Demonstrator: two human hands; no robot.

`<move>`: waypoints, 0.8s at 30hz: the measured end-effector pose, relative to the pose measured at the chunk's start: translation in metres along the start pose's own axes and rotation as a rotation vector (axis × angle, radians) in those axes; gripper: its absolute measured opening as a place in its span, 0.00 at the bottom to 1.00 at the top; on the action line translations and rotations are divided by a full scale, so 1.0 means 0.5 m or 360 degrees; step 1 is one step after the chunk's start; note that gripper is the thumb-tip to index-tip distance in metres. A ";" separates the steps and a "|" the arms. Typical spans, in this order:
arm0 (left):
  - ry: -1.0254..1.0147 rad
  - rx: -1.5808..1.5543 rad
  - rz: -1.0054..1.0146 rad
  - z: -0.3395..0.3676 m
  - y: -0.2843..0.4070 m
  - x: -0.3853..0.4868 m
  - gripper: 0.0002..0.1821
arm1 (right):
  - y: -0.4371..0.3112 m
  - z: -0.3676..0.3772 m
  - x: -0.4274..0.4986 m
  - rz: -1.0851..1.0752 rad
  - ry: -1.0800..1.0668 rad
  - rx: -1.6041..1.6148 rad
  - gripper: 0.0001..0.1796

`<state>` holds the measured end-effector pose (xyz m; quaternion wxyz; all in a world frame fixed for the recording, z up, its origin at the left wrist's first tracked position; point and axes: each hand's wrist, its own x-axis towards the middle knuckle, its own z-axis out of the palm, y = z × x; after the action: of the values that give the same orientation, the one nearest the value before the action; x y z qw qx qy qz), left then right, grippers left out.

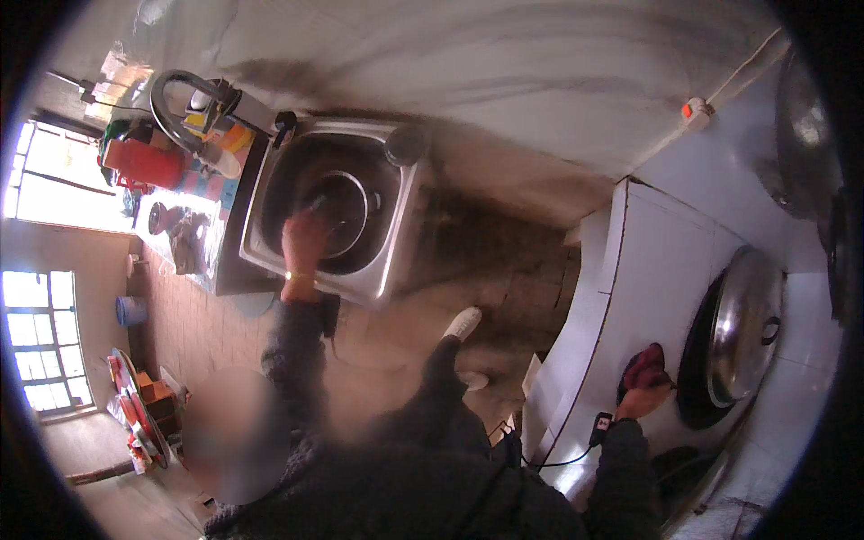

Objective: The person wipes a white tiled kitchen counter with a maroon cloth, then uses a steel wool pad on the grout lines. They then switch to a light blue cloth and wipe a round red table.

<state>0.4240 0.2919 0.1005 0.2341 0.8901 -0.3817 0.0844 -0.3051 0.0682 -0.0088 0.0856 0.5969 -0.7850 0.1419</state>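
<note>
My left hand (305, 236) reaches down into a stainless steel sink (388, 260). It is blurred, and its fingers lie over a round vessel with a bright rim (364, 196) in the basin. Whether those fingers hold anything cannot be told. Far to the right, my right hand (640, 402) grips a crumpled dark red cloth (644, 368) on a white tiled counter (641, 290). Close beside that hand is a large pan set into the counter, under a domed metal lid (739, 331). A small device with a cable (601, 426) sits at my right wrist.
A curved faucet (165, 111) rises left of the sink, near a red container (145, 162). A dark round item (405, 144) sits at the sink's back corner. White shoes (463, 324) are on the tiled floor between sink and counter. A blue bucket (131, 310) stands by the wall.
</note>
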 end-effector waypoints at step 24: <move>-0.0198 0.0161 0.0056 0.075 -0.034 0.188 0.18 | -0.123 -0.068 0.016 0.0001 0.0055 0.0298 0.25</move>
<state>0.5004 0.2240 0.0923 0.1632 0.8976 -0.4063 0.0520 -0.2495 0.0568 0.0330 0.0430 0.5995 -0.7669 0.2251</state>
